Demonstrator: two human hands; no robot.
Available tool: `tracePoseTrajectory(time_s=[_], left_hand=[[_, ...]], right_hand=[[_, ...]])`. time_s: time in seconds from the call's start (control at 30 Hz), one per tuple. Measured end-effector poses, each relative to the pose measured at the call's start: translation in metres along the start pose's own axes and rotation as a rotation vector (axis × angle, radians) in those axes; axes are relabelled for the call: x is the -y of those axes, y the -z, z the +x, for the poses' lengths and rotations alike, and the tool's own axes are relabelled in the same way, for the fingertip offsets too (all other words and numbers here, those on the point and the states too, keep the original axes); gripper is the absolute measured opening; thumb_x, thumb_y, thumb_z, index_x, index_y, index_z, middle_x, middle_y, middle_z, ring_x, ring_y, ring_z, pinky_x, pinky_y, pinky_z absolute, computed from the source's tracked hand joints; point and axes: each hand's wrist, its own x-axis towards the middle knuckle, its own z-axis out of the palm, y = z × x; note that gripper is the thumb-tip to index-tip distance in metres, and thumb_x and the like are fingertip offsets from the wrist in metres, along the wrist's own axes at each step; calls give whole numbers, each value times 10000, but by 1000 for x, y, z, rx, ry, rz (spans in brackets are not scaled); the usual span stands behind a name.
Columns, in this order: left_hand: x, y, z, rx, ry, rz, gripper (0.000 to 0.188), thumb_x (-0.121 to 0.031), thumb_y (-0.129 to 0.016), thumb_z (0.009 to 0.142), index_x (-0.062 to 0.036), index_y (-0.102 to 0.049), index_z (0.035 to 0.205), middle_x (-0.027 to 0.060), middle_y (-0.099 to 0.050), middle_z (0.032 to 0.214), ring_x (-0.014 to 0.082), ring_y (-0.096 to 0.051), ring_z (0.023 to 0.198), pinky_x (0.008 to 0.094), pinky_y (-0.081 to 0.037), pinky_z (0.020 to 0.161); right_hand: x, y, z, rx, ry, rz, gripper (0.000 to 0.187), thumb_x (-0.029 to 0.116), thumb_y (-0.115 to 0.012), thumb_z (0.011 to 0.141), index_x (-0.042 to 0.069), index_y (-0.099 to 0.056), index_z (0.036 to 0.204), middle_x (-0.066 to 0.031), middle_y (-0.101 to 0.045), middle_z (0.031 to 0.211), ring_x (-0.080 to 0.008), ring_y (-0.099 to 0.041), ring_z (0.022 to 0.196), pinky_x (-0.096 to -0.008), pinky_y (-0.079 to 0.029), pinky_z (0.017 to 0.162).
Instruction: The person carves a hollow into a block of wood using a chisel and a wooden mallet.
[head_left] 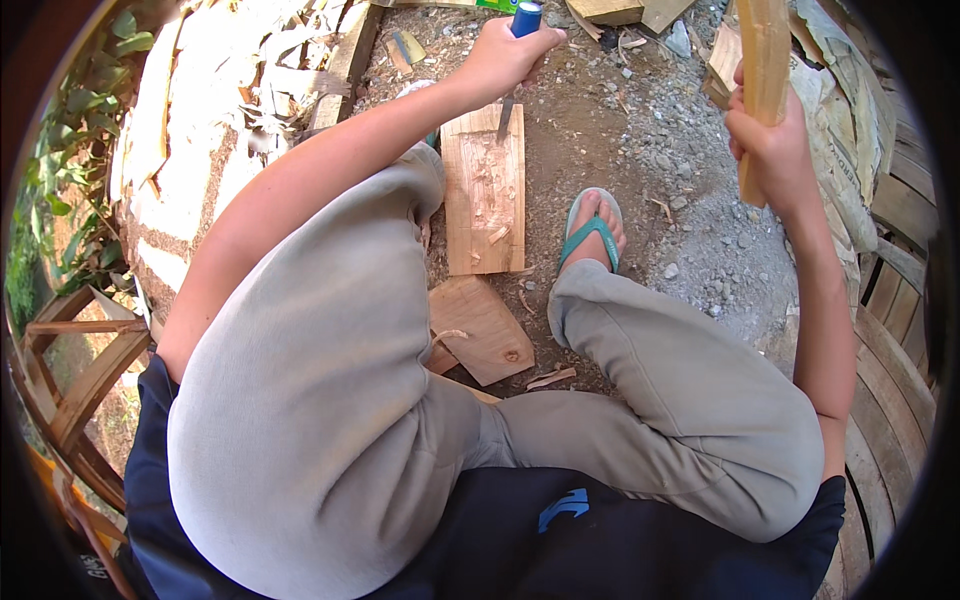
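Note:
My left hand [500,62] is closed round the blue handle of a chisel [506,118]. The chisel's blade points down at the far part of a wooden block [482,200], and its tip seems to meet the wood. Chips and shavings [492,190] lie in the cut area on top of the block. On the right, my right hand [772,140] grips a thick pale wooden mallet [764,70], raised off the ground. The mallet's upper end runs out of the picture.
Another cut wood piece [484,335] lies nearer me, past the block's near end. My foot in a green-strapped sandal [592,232] rests right of the block. Gravel [680,190] and scraps cover the ground. A wooden frame [90,380] stands left; slats [890,400] line the right.

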Motion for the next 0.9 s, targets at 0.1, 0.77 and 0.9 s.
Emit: tracePoseTrajectory(time_s=[0.1,0.77,0.9], left_hand=[[1,-5,6,-20,39,-27,344,-241,-673,952,-72,-511,700,11,-488,569,105,-468,468,305,-409,462],[20,12,-26,-121,216,-109,291,-203,-656,959,-96,-471,762,-2,-423,585,129,-473,538,307,-430,541],[7,13,-31,-19,188,-156,285,-189,-646,967,-99,-465,766,-6,-396,571,127,-437,503,311,-403,508]], right_hand=[[-29,-33,-15,219,139,-272,491,67,-609,748,-26,-567,1229,-100,-624,850,-160,-583,680,-324,-475,619],[-21,25,-5,47,-141,284,459,138,-606,804,19,-526,1240,5,-494,829,-70,-459,630,-249,-413,551],[-15,16,-14,-11,-177,452,447,146,-589,808,16,-525,1231,24,-472,834,-40,-416,600,-228,-376,508]])
